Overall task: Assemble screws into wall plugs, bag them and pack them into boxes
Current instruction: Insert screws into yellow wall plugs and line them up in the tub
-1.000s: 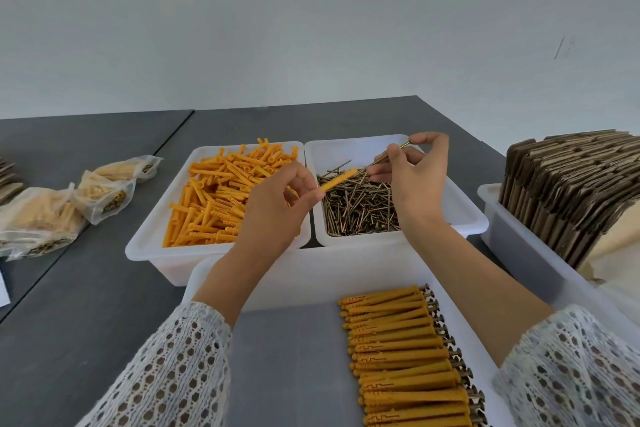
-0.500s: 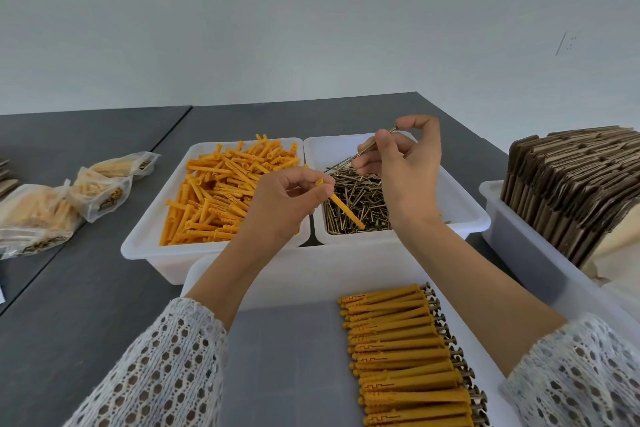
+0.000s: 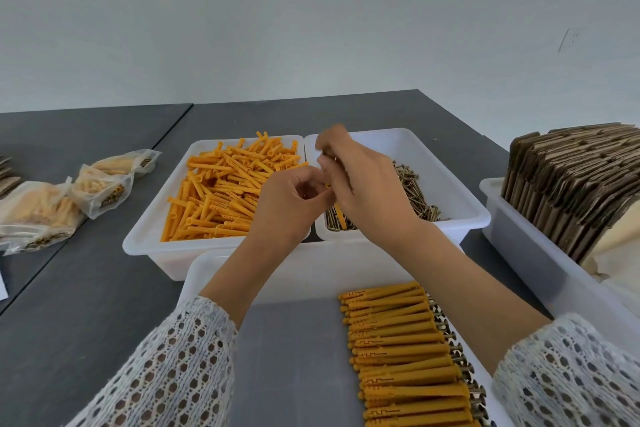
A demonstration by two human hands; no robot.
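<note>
Wall plug (image 3: 339,212), orange, hangs tip-down over the near left corner of the screw bin (image 3: 446,163); we see its lower half below the hands and a bit of its top at the fingertips. Our left hand (image 3: 289,204) is raised over the seam between the two bins, fingers curled, thumb and forefinger pinching the plug's top end. Our right hand (image 3: 360,184) crosses in from the right, back of hand up, fingers curled down against the left fingertips; a thin screw (image 3: 335,159) shows at its fingers, blurred, so we cannot tell how deep it sits in the plug.

Loose plugs fill the left bin (image 3: 145,239); brass-coloured screws (image 3: 412,191) lie in the right one. Both bins touch side by side, and their near rims meet the far wall of the front tray (image 3: 194,274). In that tray a row of assembled plugs (image 3: 398,350) lies against the right side, screw heads pointing right; the tray's left half is bare floor.

Filled bags (image 3: 69,198) lie well apart on the worktop (image 3: 86,305) to the left. Flat cardboard boxes (image 3: 571,177) stand on edge in a bin at the right.
</note>
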